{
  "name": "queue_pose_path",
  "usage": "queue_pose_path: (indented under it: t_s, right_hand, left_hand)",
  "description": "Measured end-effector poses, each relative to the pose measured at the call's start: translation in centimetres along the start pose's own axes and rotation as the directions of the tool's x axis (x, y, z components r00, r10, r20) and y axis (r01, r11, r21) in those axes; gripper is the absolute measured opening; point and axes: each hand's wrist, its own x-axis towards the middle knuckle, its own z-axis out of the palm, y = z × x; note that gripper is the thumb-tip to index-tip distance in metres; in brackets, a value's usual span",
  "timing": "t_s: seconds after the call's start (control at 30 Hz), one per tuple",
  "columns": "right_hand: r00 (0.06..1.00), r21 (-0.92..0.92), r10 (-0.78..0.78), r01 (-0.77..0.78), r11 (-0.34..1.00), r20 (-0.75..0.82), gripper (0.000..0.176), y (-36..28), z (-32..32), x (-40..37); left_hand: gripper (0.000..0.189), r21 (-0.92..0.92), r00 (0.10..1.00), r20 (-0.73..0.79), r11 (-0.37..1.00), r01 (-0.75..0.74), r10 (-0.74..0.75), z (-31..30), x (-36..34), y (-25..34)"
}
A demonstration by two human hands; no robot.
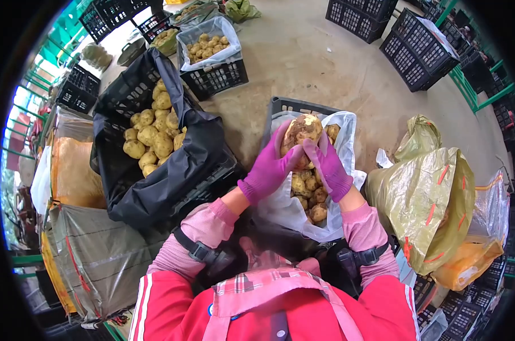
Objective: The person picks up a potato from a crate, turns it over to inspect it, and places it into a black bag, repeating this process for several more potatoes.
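A large potato, brown with peeled pale patches, is held up in front of me between both hands. My left hand, in a purple glove, is closed round its left side. My right hand, gloved the same, grips its right side, with both thumbs meeting near the front. Below them stands a dark crate with a white plastic liner and smaller potatoes inside. My hands partly cover these potatoes.
At left is a crate lined with black plastic, holding yellow potatoes. Behind it stands another lined potato crate. Olive woven sacks lie at right. Stacked black crates stand at the back right.
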Motion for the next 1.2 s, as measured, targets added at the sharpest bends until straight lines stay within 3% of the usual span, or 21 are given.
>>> queue_pose_path:
  t_s: [0.07, 0.17, 0.27, 0.3, 0.47, 0.5, 0.53, 0.6, 0.67, 0.73, 0.77, 0.8, 0.83, 0.87, 0.97, 1.0, 1.03, 1.07, 1.13, 1.17, 1.2]
  right_hand:
    - [0.996, 0.05, -0.069, 0.072, 0.996, -0.065, 0.075, -1.2, -0.2, 0.1]
    - [0.996, 0.115, -0.05, 0.059, 0.992, -0.08, 0.074, -1.5, -1.0, 0.0]
    - [0.995, 0.102, -0.037, 0.047, 0.994, -0.091, 0.072, -2.9, -1.6, -0.4]
    - [0.993, 0.121, -0.05, 0.062, 0.991, -0.102, 0.071, -3.2, -1.8, -0.5]
    - [0.983, 0.171, -0.116, 0.14, 0.975, -0.142, 0.067, -3.1, -2.0, -1.1]
    - [0.98, 0.132, -0.126, 0.147, 0.98, -0.153, 0.067, -3.1, -2.0, -1.1]
    - [0.977, 0.095, -0.137, 0.154, 0.984, -0.161, 0.066, -3.3, -2.0, -1.1]
    - [0.991, 0.251, -0.081, 0.105, 0.962, -0.103, 0.07, -4.2, -2.6, -1.1]
    - [0.999, 0.333, 0.003, 0.016, 0.943, -0.055, 0.08, -4.5, -3.0, -1.1]
    - [0.998, 0.201, -0.035, 0.044, 0.979, -0.05, 0.082, -4.9, -2.6, -1.3]
    - [0.995, 0.108, -0.054, 0.062, 0.992, -0.079, 0.083, -5.4, -3.0, -1.5]
    - [0.964, -0.071, -0.234, 0.227, 0.971, -0.127, 0.085, -3.4, -2.9, -0.9]
    - [0.997, 0.194, -0.033, 0.045, 0.98, -0.064, 0.082, -4.2, -2.7, -1.5]
    - [0.993, 0.222, 0.12, -0.122, 0.967, 0.022, 0.077, -5.3, -3.2, -2.2]
    - [0.993, 0.359, 0.077, -0.041, 0.933, -0.087, 0.069, -4.2, -2.6, -3.4]
    - [0.988, 0.427, 0.086, -0.023, 0.904, -0.129, 0.07, -5.0, -2.9, -4.4]
    - [0.957, 0.355, 0.016, 0.093, 0.93, -0.291, 0.07, -4.4, -3.3, -5.3]
    - [0.899, 0.269, -0.058, 0.191, 0.944, -0.434, 0.069, -3.8, -3.8, -5.9]
    - [0.797, 0.152, -0.079, 0.209, 0.966, -0.599, 0.07, -9.5, -6.7, -10.9]
    - [0.678, -0.037, -0.177, 0.215, 0.976, -0.713, 0.07, -11.4, -8.5, -13.1]
    - [0.499, -0.444, -0.444, 0.126, 0.887, -0.744, 0.073, -12.9, -11.3, -15.2]
  left_hand:
    - [0.062, 0.206, 0.988, -0.011, 0.967, -0.149, 0.155, 0.0, 0.5, -1.0]
    - [0.051, 0.252, 1.0, -0.03, 0.968, 0.01, -0.003, 0.4, 0.3, 0.8]
    - [0.048, 0.218, 0.999, -0.038, 0.976, 0.013, -0.005, -0.2, 1.1, -0.3]
    - [0.047, 0.131, 0.997, -0.016, 0.989, -0.073, 0.076, -0.4, 1.7, 0.0]
    - [0.054, -0.161, 0.962, 0.184, 0.96, 0.231, -0.2, 0.1, 1.2, 2.4]
    - [0.058, -0.055, 0.958, 0.223, 0.979, 0.198, -0.181, -0.5, 1.4, 1.9]
    - [0.059, -0.086, 0.949, 0.25, 0.971, 0.222, -0.195, -0.9, 1.4, 1.7]
    - [0.063, -0.144, 0.927, 0.302, 0.951, 0.274, -0.222, -1.4, 1.5, 1.8]
    - [0.063, -0.558, 0.857, 0.376, 0.653, 0.512, -0.351, -1.1, 1.4, 2.7]
    - [0.052, -0.264, 0.911, 0.224, 0.878, 0.399, -0.347, -2.4, 1.2, 0.7]
    - [0.048, -0.25, 0.898, 0.245, 0.871, 0.423, -0.365, -2.6, 0.9, 0.9]
    - [0.043, -0.236, 0.884, 0.286, 0.867, 0.44, -0.371, -2.0, 1.2, 1.8]
    - [0.037, -0.107, 0.912, 0.219, 0.92, 0.377, -0.348, -1.9, 1.4, 1.1]
    - [0.034, -0.057, 0.921, 0.166, 0.929, 0.366, -0.352, -1.3, 1.3, 1.5]
    - [0.039, -0.038, 0.941, 0.112, 0.945, 0.326, -0.32, -0.1, 0.7, 3.3]
    - [0.044, -0.237, 0.932, 0.117, 0.902, 0.361, -0.343, -0.1, 0.9, 2.6]
    - [0.05, -0.426, 0.923, 0.122, 0.82, 0.381, -0.365, -0.1, 1.1, 2.0]
    - [0.049, -0.356, 0.919, 0.075, 0.85, 0.388, -0.388, -0.2, 1.2, 1.8]
    - [0.046, -0.221, 0.906, -0.039, 0.887, 0.404, -0.422, -0.7, 1.2, 1.6]
    - [0.042, -0.225, 0.913, -0.046, 0.895, 0.385, -0.405, -1.1, 1.0, 1.2]
    - [0.041, -0.226, 0.911, -0.037, 0.891, 0.393, -0.411, -1.4, 0.9, 1.0]
